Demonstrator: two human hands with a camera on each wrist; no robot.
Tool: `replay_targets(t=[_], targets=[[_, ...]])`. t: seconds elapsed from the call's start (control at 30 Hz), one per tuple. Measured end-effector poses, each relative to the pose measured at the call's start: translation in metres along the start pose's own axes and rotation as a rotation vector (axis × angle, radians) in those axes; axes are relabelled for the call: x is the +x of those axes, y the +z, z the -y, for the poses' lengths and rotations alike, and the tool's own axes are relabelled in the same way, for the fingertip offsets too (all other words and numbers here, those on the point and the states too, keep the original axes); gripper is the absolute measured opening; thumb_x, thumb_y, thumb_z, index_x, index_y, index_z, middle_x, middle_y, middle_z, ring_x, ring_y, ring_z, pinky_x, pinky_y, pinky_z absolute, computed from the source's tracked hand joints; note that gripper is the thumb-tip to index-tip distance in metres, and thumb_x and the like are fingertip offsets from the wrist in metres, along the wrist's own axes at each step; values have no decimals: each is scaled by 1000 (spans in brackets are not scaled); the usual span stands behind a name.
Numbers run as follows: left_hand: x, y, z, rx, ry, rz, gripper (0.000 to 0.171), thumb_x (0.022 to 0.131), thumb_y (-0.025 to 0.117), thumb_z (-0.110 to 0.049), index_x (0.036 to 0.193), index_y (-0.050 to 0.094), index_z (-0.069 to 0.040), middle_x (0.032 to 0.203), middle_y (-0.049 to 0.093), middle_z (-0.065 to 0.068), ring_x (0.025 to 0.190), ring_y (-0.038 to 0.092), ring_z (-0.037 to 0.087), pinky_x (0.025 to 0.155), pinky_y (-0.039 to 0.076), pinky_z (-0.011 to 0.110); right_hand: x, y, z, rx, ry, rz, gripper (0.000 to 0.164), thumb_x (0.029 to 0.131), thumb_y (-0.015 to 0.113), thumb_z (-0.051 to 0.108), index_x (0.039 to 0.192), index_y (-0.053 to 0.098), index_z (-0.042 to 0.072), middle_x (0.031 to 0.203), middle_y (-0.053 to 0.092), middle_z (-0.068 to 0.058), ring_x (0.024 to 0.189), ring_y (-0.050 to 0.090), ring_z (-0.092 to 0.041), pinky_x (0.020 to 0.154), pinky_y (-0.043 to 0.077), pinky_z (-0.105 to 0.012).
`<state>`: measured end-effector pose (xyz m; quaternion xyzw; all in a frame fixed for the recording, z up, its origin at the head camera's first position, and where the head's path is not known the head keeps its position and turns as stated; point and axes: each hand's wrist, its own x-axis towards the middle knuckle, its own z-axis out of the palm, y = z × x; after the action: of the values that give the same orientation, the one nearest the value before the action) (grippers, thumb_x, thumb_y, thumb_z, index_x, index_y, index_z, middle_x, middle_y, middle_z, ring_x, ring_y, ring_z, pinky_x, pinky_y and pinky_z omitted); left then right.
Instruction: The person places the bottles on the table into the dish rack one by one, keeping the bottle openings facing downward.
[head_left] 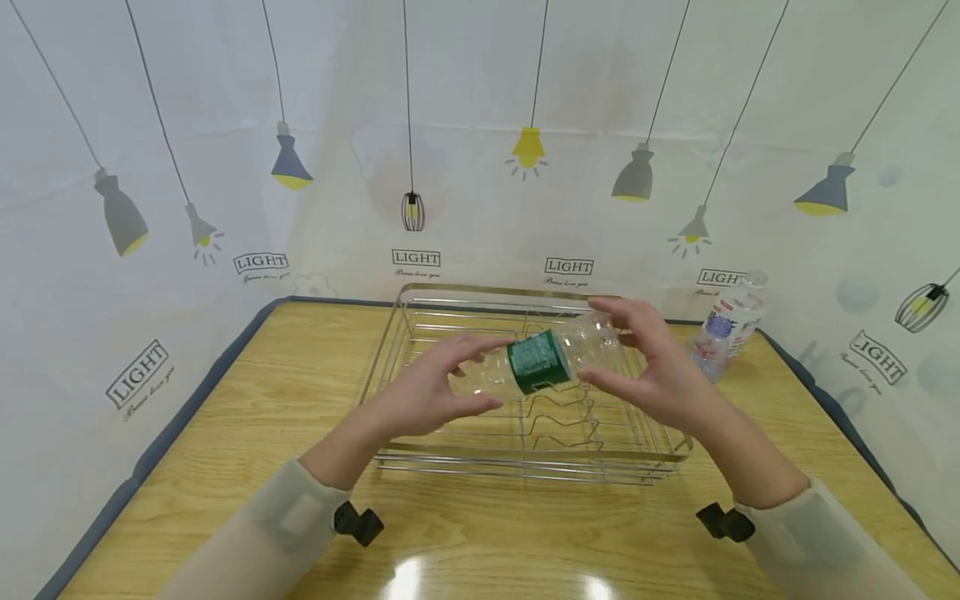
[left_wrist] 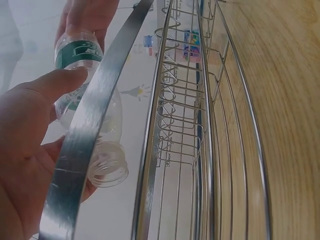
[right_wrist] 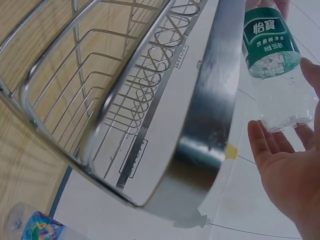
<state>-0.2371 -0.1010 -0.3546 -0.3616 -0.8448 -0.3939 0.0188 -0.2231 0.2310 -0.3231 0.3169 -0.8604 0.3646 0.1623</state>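
Note:
A clear plastic bottle [head_left: 537, 362] with a green label is held tilted above a wire dish rack [head_left: 540, 455]. My left hand [head_left: 427, 385] grips its neck end, thumb and fingers on opposite sides. Around the base end, my right hand [head_left: 660, 371] curls its thumb and fingers. In the left wrist view the bottle's threaded mouth [left_wrist: 108, 170] shows no cap, and the rack's flat metal rim [left_wrist: 85, 135] hides part of the bottle. White Chinese lettering stands on the green label [right_wrist: 270, 37] in the right wrist view.
A second clear bottle [head_left: 727, 325] with a colourful label stands at the back right, beside the rack. Wood-grain table [head_left: 300, 367] lies under everything. A pale cloth [head_left: 480, 100] printed with hanging lamps rises behind and at both sides.

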Motion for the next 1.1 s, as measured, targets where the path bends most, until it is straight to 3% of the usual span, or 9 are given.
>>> replay_targets(t=[0.2,0.43,0.57,0.7,0.93,1.1], targets=[[2,-1,0,-108,-96,-30,75,102,82,-28,167,46,-26,158,59,9,140,60,30,110,56,53,1,0,1,53,78,5,96,96,85,7,172,27,12,174,33,-17,144,54,-42,111,41,-6],[2,-1,0,-194,-130,-52,79,103,80,-25,170,38,-26,157,57,16,140,61,34,111,58,52,3,1,1,137,134,47,89,101,80,9,172,26,12,172,38,-16,144,58,-40,110,47,-11],[3,2,-1,-222,-130,-49,80,103,79,-25,170,35,-31,158,55,19,140,62,35,111,58,52,4,5,2,141,151,97,82,105,76,15,171,28,15,167,45,-16,143,60,-39,117,53,-37],[4,5,-3,-242,-129,-38,80,104,79,-25,170,34,-34,158,55,18,139,62,34,109,59,51,6,11,3,145,130,125,80,106,74,15,172,28,15,164,47,-18,141,62,-41,115,52,-62],[6,10,-2,-300,-118,-3,81,105,76,-26,171,30,-38,156,54,17,138,65,39,108,60,49,9,19,3,202,112,123,85,106,74,12,174,24,19,162,49,-16,140,63,-39,113,56,-54],[7,13,-1,-323,-125,9,82,107,75,-30,172,26,-40,154,53,16,136,66,37,108,60,49,13,27,5,251,120,120,91,105,75,10,174,18,21,163,48,-18,139,64,-39,112,55,-58]])
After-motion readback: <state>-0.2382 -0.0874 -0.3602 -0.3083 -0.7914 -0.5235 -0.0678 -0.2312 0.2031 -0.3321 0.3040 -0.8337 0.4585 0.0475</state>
